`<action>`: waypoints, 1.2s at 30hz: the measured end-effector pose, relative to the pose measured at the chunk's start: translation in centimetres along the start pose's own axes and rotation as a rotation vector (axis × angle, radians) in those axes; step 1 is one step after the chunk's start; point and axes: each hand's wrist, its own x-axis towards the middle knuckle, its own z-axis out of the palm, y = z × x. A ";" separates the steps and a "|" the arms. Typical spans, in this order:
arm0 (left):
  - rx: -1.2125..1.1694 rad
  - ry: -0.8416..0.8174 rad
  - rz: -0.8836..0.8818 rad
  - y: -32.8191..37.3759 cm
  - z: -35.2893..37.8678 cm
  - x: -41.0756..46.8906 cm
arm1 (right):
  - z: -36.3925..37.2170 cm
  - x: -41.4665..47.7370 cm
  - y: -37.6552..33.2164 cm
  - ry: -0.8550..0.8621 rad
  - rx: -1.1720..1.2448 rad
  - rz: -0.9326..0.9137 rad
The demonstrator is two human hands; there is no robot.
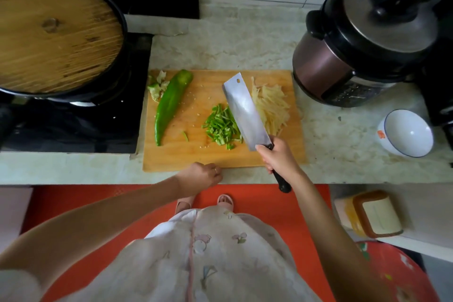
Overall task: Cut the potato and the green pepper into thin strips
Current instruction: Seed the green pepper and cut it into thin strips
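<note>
A wooden cutting board (193, 157) lies on the counter. On its left lies a long whole green pepper (170, 103), with pepper core scraps (158, 86) beside its top. A pile of green pepper strips (220, 126) sits in the middle. Pale potato strips (273, 103) are heaped at the right. My right hand (278, 155) grips the black handle of a cleaver (245, 109), whose blade lies between the two piles. My left hand (202, 175) rests at the board's near edge, fingers curled, holding nothing I can see.
A black pan with a round wooden lid (56, 34) sits on the stove at left. A pressure cooker (362, 39) stands at the right back. A white bowl (407, 132) sits on the counter at right. A bin (372, 213) stands below.
</note>
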 end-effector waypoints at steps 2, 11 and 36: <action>0.047 -0.057 0.039 -0.3 -0.4 0.8 | 0.1 -0.4 0.0 0.057 -0.180 -0.100; -0.682 0.570 -0.737 -2.1 -5.8 1.1 | -2.1 -2.5 0.1 0.447 -1.057 -0.484; -0.736 0.271 -0.891 -9.1 -5.1 8.1 | -5.3 -2.8 0.7 0.503 -1.096 -0.605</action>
